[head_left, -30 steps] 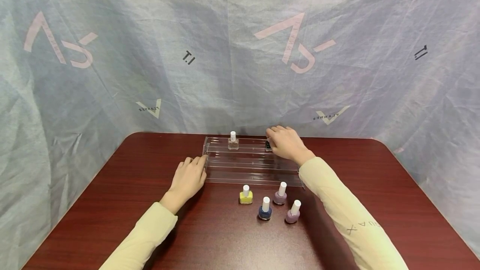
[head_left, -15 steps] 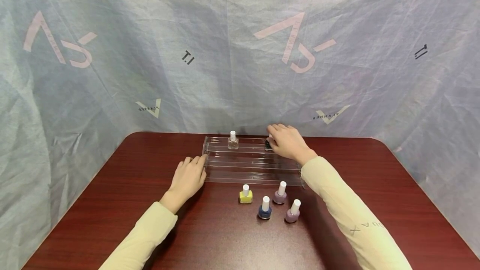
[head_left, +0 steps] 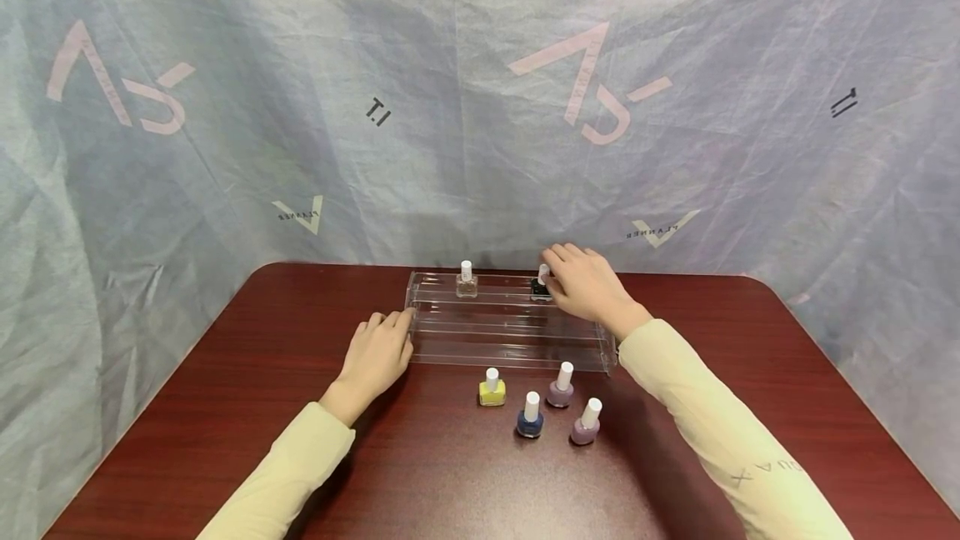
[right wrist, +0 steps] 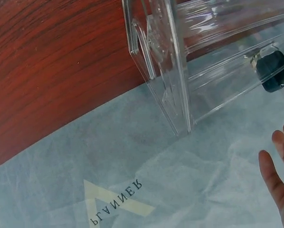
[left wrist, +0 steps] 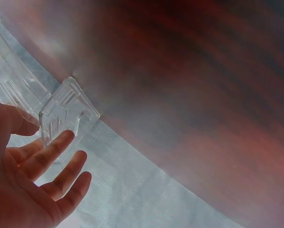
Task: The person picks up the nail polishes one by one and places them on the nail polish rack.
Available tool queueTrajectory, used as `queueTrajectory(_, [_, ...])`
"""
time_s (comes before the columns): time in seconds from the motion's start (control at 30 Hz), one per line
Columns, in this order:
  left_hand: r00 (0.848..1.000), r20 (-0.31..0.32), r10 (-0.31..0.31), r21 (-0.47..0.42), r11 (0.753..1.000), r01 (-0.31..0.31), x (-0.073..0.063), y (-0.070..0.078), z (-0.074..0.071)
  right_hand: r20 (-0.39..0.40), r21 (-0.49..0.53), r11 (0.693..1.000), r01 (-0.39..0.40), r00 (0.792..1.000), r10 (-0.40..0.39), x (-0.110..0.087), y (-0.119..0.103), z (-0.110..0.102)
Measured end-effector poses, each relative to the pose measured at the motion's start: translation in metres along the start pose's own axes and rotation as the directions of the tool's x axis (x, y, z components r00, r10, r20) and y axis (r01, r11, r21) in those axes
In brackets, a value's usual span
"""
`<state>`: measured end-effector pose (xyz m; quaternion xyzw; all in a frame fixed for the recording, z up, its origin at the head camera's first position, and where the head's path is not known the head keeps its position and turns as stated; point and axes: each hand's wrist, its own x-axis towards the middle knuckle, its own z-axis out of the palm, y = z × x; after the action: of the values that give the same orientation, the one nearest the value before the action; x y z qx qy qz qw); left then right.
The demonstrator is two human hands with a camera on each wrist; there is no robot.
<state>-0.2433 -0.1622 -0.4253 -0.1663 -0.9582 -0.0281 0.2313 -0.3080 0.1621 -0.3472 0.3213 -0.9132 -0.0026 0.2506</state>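
Note:
A clear tiered display rack [head_left: 510, 329] stands near the table's back edge. My left hand [head_left: 375, 352] holds its left end; in the left wrist view the thumb and fingers lie about the rack's side panel [left wrist: 68, 114]. On the top tier, a dark nail polish bottle [head_left: 539, 287] with a white cap stands upright toward the right. My right hand [head_left: 588, 286] is just beside that cap, its fingers loosened; the right wrist view has the fingers [right wrist: 271, 178] apart from the dark glass [right wrist: 273, 70]. A clear nail polish bottle [head_left: 467, 283] stands left on the same tier.
In front of the rack, a yellow bottle [head_left: 492, 390], a navy bottle [head_left: 530, 417], a mauve bottle [head_left: 560, 387] and a lilac bottle [head_left: 586, 424] stand on the dark red table [head_left: 420, 465]. A grey cloth [head_left: 450, 148] hangs close behind the table.
My right hand has let go of the dark bottle and drawn slightly right and back, uncovering its white cap. The left hand and the bottles in front have stayed put.

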Motion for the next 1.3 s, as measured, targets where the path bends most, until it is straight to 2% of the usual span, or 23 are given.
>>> queueTrajectory(0.23, [1.000,0.028,-0.011,0.002,1.000,0.011,-0.001,0.000,0.001,-0.041,0.001,1.000,0.020,0.999,-0.020,-0.009,0.000,-0.001])
queueTrajectory(0.37, [1.000,0.023,-0.009,0.004,1.000,0.009,-0.001,0.000,0.002,-0.067,-0.003,0.999,0.040,0.997,-0.040,-0.015,0.000,-0.003])
queueTrajectory(0.57, [1.000,-0.004,-0.001,0.004,1.000,0.001,-0.002,0.001,0.003,-0.063,-0.009,0.999,0.052,0.997,-0.052,-0.025,-0.002,-0.006])
queueTrajectory(1.0, [1.000,-0.001,-0.001,0.012,1.000,0.001,-0.001,0.002,0.004,-0.069,-0.004,0.995,0.098,0.993,-0.098,-0.051,-0.010,-0.003])
queueTrajectory(1.3, [1.000,-0.009,-0.002,0.014,1.000,0.002,-0.001,0.003,0.004,-0.091,0.005,0.986,0.165,0.982,-0.164,-0.064,-0.017,-0.004])
